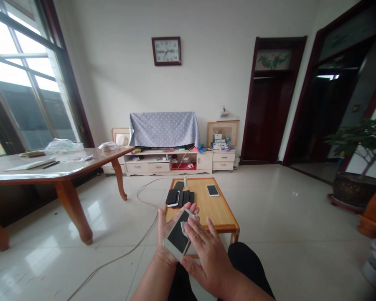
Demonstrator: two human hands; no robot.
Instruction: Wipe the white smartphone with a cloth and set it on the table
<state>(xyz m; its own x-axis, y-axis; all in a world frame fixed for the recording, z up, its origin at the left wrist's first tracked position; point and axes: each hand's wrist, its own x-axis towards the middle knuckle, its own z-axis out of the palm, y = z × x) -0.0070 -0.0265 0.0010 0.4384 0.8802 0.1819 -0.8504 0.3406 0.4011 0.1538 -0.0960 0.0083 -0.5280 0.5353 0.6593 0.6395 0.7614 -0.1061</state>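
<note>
The person's dark trouser legs point(247, 261) sit at the near edge of the view, and just above them the left hand point(166, 238) grips a white smartphone point(177, 234), its fingers curled around the edge and its dark screen tilted up. The right hand point(208, 263) is over the phone with its fingers spread, and a small pale cloth point(184, 229) lies against the screen by the fingertips; whether those fingers are pinching the cloth or only pressing on it, I cannot tell

Just beyond the hands stands a low wooden table point(221, 213) holding a row of black phones point(179, 197), a small bottle point(186, 182) behind them and a second white phone point(213, 190) to the right. A pale cable point(138, 246) runs across the tiled floor on the left

Farther left is a larger wooden table point(50, 167) with a plastic bag point(64, 146) on it, below a tall window point(25, 71). On the right stands a potted plant point(360, 146). At the far wall are a cream cabinet point(167, 166), a polka-dot covered television point(163, 129), a wall clock point(166, 51) and a dark wooden door point(269, 100)
</note>
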